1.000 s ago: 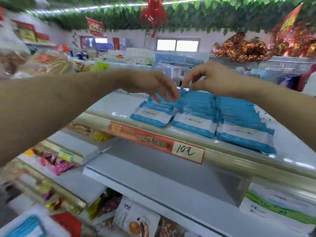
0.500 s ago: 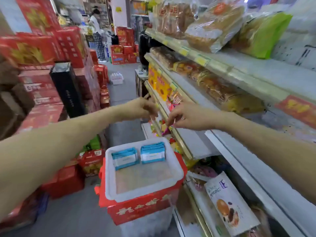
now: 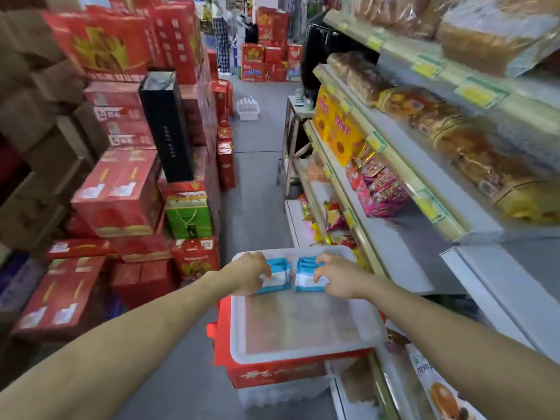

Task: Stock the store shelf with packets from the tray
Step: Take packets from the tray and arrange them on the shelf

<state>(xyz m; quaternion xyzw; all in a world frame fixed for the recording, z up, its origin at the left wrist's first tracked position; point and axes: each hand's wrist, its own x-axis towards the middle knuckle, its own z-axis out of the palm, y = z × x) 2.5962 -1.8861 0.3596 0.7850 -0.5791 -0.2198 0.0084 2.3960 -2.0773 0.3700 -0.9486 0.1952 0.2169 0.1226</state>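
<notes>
Blue-and-white film packets in two short stacks, left stack [image 3: 280, 269] and right stack [image 3: 304, 278], lying side by side, just apart, at far end of white plastic tray [image 3: 303, 354]. Rest of tray floor bare. Tray seated on red carton [image 3: 272, 374] in aisle, just beside store shelf [image 3: 403, 262].

Left hand [image 3: 248, 272] over left stack, fingers [image 3: 266, 271] curled down onto its top and outer edge. Right hand [image 3: 338, 277] likewise on right stack, fingers [image 3: 318, 269] curled over its top. Thumbs hidden; firmness of hold not determinable.

Judged light, soft and pliable, with glossy wrap liable to slip, packet on packet. Recommend taking each stack across its short sides, thumb under, fingers over, pressing whole stack together to prevent shearing. Avoid hard squeeze: contents unknown, possibly crushable. Blur over packet faces; count per stack not legible.
</notes>
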